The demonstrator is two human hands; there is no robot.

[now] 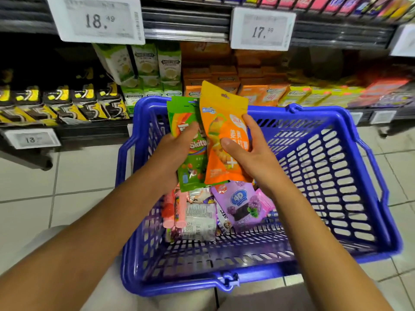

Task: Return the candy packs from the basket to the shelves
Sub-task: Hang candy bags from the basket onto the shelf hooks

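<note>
A blue plastic basket (325, 167) stands on the floor before the shelves. Above it, my left hand (177, 151) grips a green Skittles pack (190, 162). My right hand (249, 151) grips an orange candy pouch (222, 124), thumb on its front, overlapping the green pack. In the basket's near left lie a purple 4D pouch (242, 205), pink tubes (173, 212), a silver-white pack (199, 221) and other small packs.
Shelves hold black-and-yellow packs (62, 106), green cartons (152, 68), orange boxes (224, 79) and yellow-green packs (314, 95). Price tags read 18.49 (98, 19), 17.79 (262, 30) and 13 (33, 139). Pale tiled floor (45, 176) surrounds the basket.
</note>
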